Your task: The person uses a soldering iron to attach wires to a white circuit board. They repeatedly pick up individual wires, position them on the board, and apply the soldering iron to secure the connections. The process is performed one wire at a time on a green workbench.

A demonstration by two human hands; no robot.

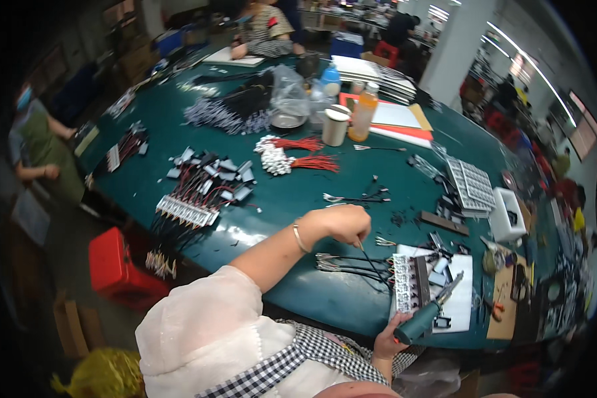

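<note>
Left hand (349, 225), centre of frame: pinching a thin black cable (373, 266) that runs down toward the silver strip (402, 284) at lower right. Right hand (387, 338), lower right: wrapped round the green tool (418, 323), nozzle over the white sheet (460, 312). I'd keep the cable lightly taut, no yanking, nozzle clear of the neighbouring leads (341, 263). Cable's lower end: can't tell if it's attached.

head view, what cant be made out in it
1. Left hand, head view: its own back hides much of how it grips the dark wire.
2. Right hand, head view: the green tool hides some of its fingers.
3. Yellow bag, head view: cut off by the lower edge.
4. White plugs on the red wires, head view: too small and crowded to count.
</note>
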